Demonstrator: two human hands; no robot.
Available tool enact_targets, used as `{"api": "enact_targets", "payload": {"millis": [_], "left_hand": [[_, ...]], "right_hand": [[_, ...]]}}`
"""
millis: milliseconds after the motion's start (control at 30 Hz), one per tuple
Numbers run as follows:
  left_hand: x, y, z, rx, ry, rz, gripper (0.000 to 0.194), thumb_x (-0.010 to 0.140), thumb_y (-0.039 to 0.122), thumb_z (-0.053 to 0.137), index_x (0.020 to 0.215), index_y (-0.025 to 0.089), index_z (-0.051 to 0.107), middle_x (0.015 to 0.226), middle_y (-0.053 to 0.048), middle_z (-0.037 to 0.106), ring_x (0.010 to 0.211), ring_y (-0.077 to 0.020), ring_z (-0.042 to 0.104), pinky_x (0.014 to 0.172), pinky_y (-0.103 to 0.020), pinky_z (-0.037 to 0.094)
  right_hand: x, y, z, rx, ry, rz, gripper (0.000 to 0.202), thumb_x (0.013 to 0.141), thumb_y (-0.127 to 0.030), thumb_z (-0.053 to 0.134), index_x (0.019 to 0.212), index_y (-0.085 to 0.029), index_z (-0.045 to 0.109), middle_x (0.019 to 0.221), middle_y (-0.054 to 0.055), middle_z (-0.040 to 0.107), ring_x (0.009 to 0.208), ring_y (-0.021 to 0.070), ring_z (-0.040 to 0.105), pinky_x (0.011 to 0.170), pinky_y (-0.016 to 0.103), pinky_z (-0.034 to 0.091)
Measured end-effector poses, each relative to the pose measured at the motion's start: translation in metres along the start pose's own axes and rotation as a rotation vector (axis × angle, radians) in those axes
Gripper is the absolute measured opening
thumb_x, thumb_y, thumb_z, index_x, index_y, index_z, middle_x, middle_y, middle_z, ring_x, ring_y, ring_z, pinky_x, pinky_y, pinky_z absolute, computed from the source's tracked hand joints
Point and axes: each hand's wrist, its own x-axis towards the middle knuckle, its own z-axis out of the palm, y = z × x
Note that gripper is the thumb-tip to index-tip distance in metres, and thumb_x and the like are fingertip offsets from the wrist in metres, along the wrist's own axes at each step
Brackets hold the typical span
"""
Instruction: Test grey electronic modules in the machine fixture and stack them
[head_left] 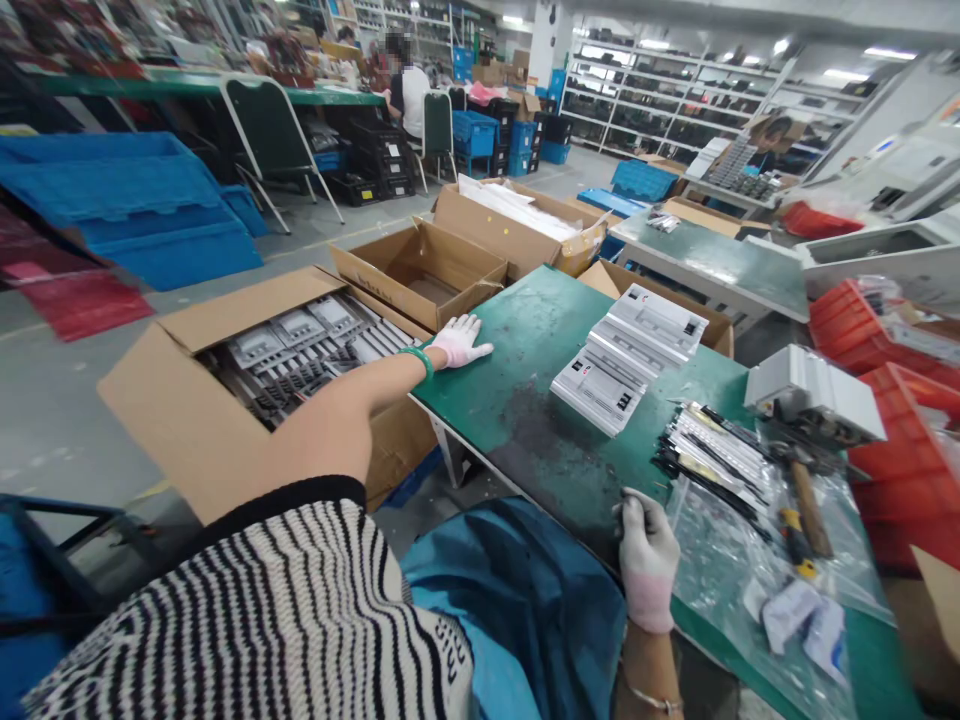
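Note:
My left hand (461, 343), in a white glove with a pink cuff, rests with fingers spread on the left edge of the green table (540, 325). It holds nothing. At the table's front edge my right hand (646, 560), gloved the same way, has its fingers curled in; whatever they may hold is hidden. Silver metal panels (600, 388) with black cutouts lie ahead of it, apart from both hands. To its right are a bundle of thin metal strips and black cables (712, 455), a hammer (810, 510) and a clear plastic bag (720, 560).
An open cardboard box of metal parts (300, 340) stands beside my left arm. Beyond it is another open box (420, 265). A grey metal unit (814, 392) sits at the table's right, beside red bins (900, 480). A person (409, 95) sits at a far bench.

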Motion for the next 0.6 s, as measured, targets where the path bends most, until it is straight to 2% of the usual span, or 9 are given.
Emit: {"api": "enact_targets", "payload": {"millis": [100,200,333,400,500,600], "left_hand": [[-0.031,-0.004,0.002,0.018,-0.023,0.130,0.094,0.087,0.071,0.030,0.155,0.007,0.023,0.164,-0.016,0.017,0.152,-0.0302,0.013,0.123,-0.039,0.009],[-0.068,-0.005,0.008,0.018,-0.034,0.294,0.095,0.087,0.072,0.031,0.154,0.006,0.024,0.163,-0.020,0.018,0.151,-0.0328,0.016,0.123,-0.044,0.011],[-0.116,0.003,0.021,-0.030,-0.030,0.533,0.097,0.085,0.075,0.035,0.153,0.006,0.028,0.161,-0.022,0.022,0.151,-0.0333,0.019,0.123,-0.048,0.012],[-0.133,0.008,0.028,-0.070,-0.004,0.609,0.095,0.085,0.076,0.035,0.153,0.009,0.029,0.161,-0.021,0.025,0.150,-0.0323,0.020,0.123,-0.048,0.013],[-0.141,0.009,0.033,-0.111,0.007,0.635,0.091,0.087,0.074,0.034,0.153,0.012,0.029,0.161,-0.020,0.026,0.150,-0.0315,0.022,0.123,-0.048,0.015],[-0.130,0.005,0.029,-0.143,-0.042,0.645,0.086,0.089,0.070,0.033,0.155,0.015,0.026,0.161,-0.017,0.028,0.149,-0.0293,0.025,0.123,-0.044,0.018]], "right_hand": [[-0.001,-0.002,0.000,0.018,0.008,0.008,0.054,0.081,-0.064,0.057,0.099,-0.015,0.068,0.070,0.002,0.066,0.053,0.0130,0.050,0.054,0.027,0.040],[-0.002,-0.005,0.000,0.019,0.004,0.001,0.053,0.081,-0.064,0.057,0.099,-0.015,0.068,0.069,0.002,0.065,0.054,0.0133,0.050,0.055,0.027,0.041],[-0.003,-0.007,-0.001,0.017,0.009,-0.005,0.052,0.081,-0.063,0.056,0.098,-0.016,0.068,0.069,0.002,0.066,0.056,0.0140,0.052,0.057,0.027,0.042],[-0.003,-0.008,0.000,0.018,0.011,0.003,0.052,0.080,-0.063,0.057,0.098,-0.015,0.069,0.069,0.002,0.066,0.055,0.0141,0.051,0.056,0.027,0.042],[-0.003,-0.008,0.001,0.015,0.011,0.016,0.053,0.079,-0.064,0.057,0.098,-0.015,0.069,0.068,0.003,0.066,0.054,0.0140,0.051,0.055,0.027,0.041],[-0.003,-0.006,0.000,-0.010,0.013,0.003,0.054,0.078,-0.065,0.056,0.097,-0.016,0.069,0.069,0.003,0.066,0.055,0.0144,0.051,0.057,0.028,0.042]]}}
